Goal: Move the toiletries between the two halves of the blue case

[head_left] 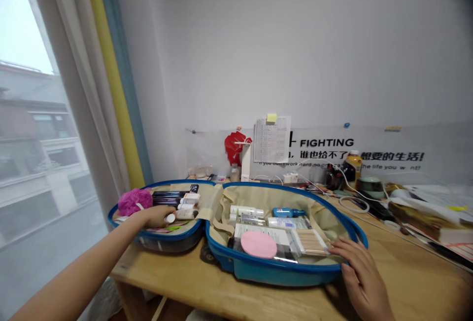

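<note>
Left hand: the left hand [157, 216] is stretched far out on a nearly straight arm into the left half of the open suitcase [281, 271]; the fingers are curled around a small white tube [170, 218], whose capped end is seen past the fingertips.
Right hand: the right hand [360, 274] is laid flat, palm down and fingers spread, on the blue rim at the near right corner of the right half; nothing is gripped by it.
White tube: it is held inside the left half, just beside a row of tubes and bottles [185, 201] stacked beyond the left hand.
Pink bath pouf: a pink bath pouf [134, 200] is seen just behind the left wrist, at the far left edge of the case.
Right half contents: between the two hands a round pink pad [258, 244] is lying; a pack of cotton swabs [309, 241] is found just left of the right hand's fingertips, with a blue bottle [287, 212] further back.
Table: the suitcase is carried by a wooden table [414, 271], whose bare part is seen to the right of the right hand.
</note>
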Available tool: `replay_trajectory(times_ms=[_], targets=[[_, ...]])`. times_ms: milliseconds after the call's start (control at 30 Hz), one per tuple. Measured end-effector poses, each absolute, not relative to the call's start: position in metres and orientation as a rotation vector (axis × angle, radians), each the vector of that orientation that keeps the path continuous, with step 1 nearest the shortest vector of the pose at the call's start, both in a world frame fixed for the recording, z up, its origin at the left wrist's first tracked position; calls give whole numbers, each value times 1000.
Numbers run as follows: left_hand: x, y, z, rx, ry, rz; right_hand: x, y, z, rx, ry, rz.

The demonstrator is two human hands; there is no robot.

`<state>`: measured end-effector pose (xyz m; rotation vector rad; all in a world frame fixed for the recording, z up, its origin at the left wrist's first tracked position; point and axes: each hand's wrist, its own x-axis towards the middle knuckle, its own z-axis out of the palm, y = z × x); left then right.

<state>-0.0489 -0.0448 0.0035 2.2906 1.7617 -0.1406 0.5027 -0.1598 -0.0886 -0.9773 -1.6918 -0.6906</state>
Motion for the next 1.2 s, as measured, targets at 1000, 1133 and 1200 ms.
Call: replay_trajectory(times_ms=[1000, 1133, 1200], targets=[[191, -5, 2, 2587, 1282, -134, 505, -160, -90, -1003, -1714, -658], [191, -8, -3, 2552, 1252, -94, 506, -158, -92, -995, -1702, -679], [190, -9, 1, 2543, 1231, -21, 508, -158, -93, -1002, -1714, -693]])
